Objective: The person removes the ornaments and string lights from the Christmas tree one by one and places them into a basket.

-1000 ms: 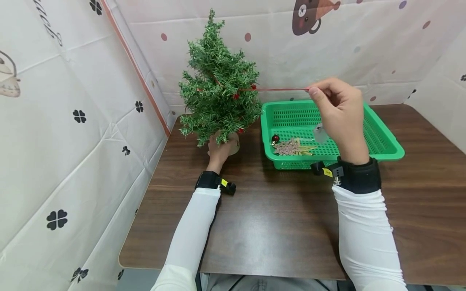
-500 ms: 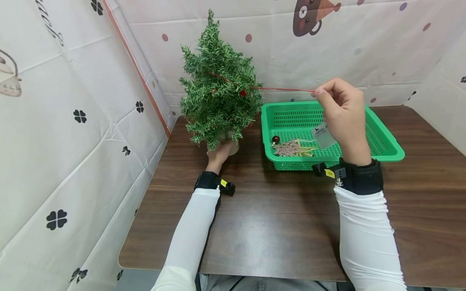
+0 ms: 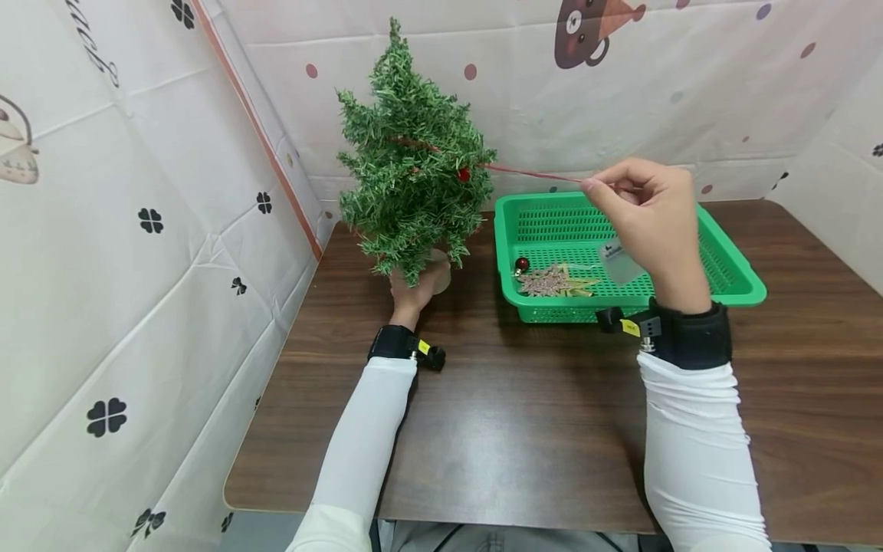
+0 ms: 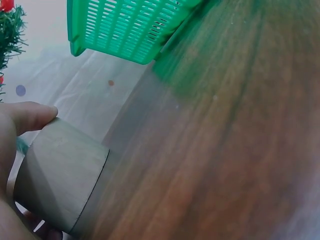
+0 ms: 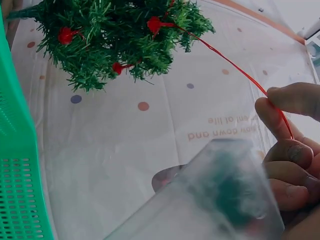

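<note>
A small artificial Christmas tree stands upright at the back left of the table. My left hand grips its pale cylindrical base, thumb along one side in the left wrist view. With thumb and forefinger, my right hand pinches a thin red string above the basket. The string runs taut to the tree and crosses its branches. Red decorations show among the branches in the right wrist view. A clear plastic piece with a label hangs below the right hand.
A green plastic basket stands right of the tree. Inside lie a dark red ball, a glittery pinkish ornament and some gold pieces. Printed cloth walls border the table behind and at the left.
The tree has turned on its base, so the string now crosses its front higher up. My right hand has shifted slightly right and down; the left still holds the base.
</note>
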`<state>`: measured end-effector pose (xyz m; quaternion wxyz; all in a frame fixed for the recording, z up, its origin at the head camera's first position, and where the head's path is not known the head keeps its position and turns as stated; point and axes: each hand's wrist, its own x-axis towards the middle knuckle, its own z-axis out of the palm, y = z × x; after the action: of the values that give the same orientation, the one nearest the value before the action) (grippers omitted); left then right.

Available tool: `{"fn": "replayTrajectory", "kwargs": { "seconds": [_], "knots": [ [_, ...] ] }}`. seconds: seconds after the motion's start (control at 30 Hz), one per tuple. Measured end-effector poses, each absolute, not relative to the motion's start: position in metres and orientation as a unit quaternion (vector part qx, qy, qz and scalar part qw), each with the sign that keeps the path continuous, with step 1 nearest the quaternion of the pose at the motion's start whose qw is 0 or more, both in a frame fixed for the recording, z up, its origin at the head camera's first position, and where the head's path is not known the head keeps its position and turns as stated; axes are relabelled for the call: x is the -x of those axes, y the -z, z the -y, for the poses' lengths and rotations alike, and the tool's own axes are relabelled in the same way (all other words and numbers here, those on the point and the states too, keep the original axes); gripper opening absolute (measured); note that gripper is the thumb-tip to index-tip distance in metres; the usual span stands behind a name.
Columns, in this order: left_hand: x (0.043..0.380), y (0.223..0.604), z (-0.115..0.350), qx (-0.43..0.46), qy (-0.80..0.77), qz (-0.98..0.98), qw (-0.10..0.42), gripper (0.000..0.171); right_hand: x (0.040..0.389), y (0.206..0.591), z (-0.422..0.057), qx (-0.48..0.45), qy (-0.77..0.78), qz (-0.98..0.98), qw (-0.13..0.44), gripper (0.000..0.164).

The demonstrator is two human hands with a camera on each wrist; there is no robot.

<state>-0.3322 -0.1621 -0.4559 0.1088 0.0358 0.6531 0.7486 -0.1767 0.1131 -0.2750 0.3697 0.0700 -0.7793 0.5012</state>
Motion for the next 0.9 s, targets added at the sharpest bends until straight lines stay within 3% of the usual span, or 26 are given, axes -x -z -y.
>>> {"fn": "replayTrajectory", "kwargs": {
  "seconds": [0.03, 0.1, 0.3, 0.73, 0.9],
  "knots": [
    [0.331, 0.457, 0.162, -0.024, -0.694, -0.716, 0.076, 0.096, 0.176, 0.274, -0.113, -0.074, -0.501, 0.776, 0.375, 0.012],
    [0.333, 0.461, 0.162, -0.022, -0.675, -0.735, 0.06, 0.1, 0.175, 0.273, -0.112, -0.077, -0.502, 0.769, 0.387, 0.01],
    [0.34, 0.465, 0.161, -0.114, -0.607, -0.785, -0.05, 0.08, 0.174, 0.271, -0.108, -0.083, -0.493, 0.753, 0.427, 0.018],
    [0.343, 0.463, 0.163, -0.098, -0.566, -0.817, -0.049, 0.062, 0.177, 0.272, -0.109, -0.062, -0.469, 0.766, 0.436, 0.017],
    [0.344, 0.465, 0.161, -0.096, -0.547, -0.827, -0.085, 0.051, 0.175, 0.271, -0.107, -0.051, -0.463, 0.768, 0.44, 0.018]
  ]
}}
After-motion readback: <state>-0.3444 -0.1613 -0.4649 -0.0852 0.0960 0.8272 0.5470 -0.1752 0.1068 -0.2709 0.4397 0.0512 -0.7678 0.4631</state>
